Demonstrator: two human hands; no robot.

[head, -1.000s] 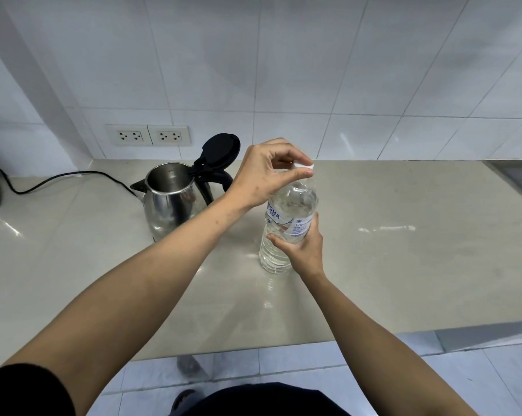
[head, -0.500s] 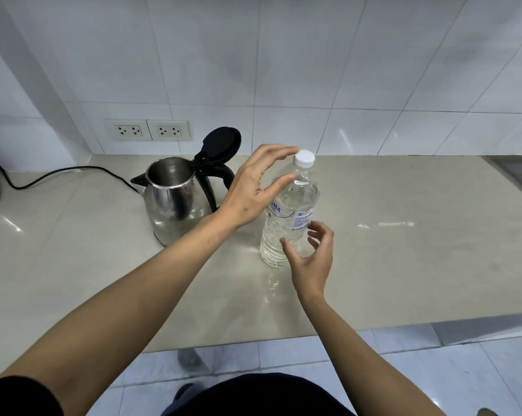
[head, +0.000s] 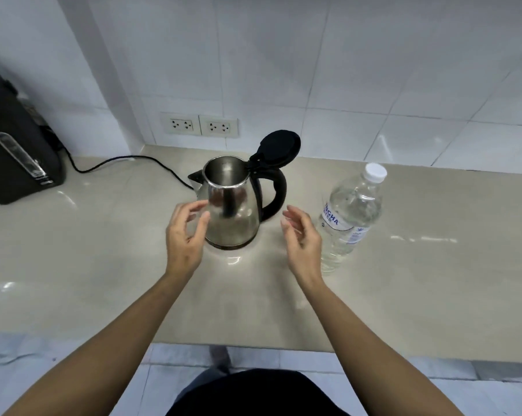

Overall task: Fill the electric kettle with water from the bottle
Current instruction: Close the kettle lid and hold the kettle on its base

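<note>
Steel kettle (head: 231, 210) upright on the counter, black lid (head: 279, 149) hinged fully open, black handle to the right, spout to the left. Inside not readable for water. Clear plastic bottle (head: 351, 219) upright, well to the kettle's right, white cap (head: 374, 172) on, blue-printed label.

left hand (head: 184, 239) off bottle (head: 348, 217) cap, now beside kettle (head: 231, 205) | right hand (head: 302, 240) released bottle

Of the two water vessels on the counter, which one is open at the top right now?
The stainless-steel electric kettle: its black lid is flipped up. The clear plastic water bottle is shut by its white cap.
</note>
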